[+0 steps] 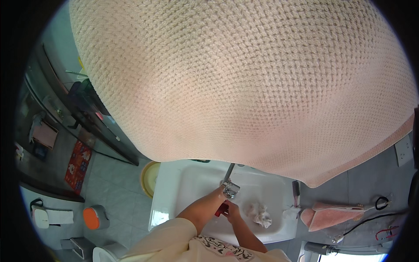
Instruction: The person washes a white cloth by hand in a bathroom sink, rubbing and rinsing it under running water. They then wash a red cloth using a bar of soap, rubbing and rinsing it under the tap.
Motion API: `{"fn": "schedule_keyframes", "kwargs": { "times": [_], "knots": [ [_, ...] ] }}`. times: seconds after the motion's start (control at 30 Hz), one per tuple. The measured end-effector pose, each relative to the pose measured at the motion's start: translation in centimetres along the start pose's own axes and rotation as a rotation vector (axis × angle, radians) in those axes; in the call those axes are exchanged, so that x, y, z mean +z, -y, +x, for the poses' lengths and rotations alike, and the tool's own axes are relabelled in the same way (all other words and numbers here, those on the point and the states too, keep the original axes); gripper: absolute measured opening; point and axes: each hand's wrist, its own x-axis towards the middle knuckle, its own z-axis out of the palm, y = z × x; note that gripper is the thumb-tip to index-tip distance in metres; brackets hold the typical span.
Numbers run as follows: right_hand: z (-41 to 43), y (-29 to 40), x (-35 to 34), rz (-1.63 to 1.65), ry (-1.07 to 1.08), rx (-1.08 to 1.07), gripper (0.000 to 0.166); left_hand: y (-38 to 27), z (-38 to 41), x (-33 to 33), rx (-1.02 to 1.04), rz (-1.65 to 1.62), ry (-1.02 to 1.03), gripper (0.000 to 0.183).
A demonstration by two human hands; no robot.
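Note:
A white washbasin (193,203) lies in front of me. My right hand (232,211) is low over it, its fingers around a small red object (220,211) whose kind I cannot make out. My left forearm reaches across to the chrome faucet (231,190). At the spout, my left hand (224,189) is mostly hidden behind the metal, so its fingers do not show. A crumpled, wet-looking white cloth (260,214) rests in the basin to the right of my hands.
A large cream-pink knitted textile (229,82) fills the upper view and covers the basin's back edge. On the right are a hairbrush (296,191) and a hanging pink towel (334,214). Leftward stand a yellowish round basin (150,180), an orange-lidded bin (91,218) and a toilet (106,253).

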Motion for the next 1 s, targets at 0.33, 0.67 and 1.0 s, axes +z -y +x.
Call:
{"fn": "schedule_keyframes", "kwargs": {
  "times": [0.33,0.67,1.0],
  "knots": [
    [0.9,-0.6,-0.2,-0.043,0.053,-0.003,0.019,9.3,-14.1,-7.7,0.142,0.51,-0.378,0.038],
    [2.1,-1.5,-0.3,-0.099,0.041,0.005,0.02,11.6,-13.4,-16.8,-0.229,0.488,-0.397,0.079],
    [2.5,-2.0,-1.7,-0.073,-0.031,0.01,0.022,11.7,-13.5,-5.9,0.26,0.345,0.283,0.044]
  ]
}}
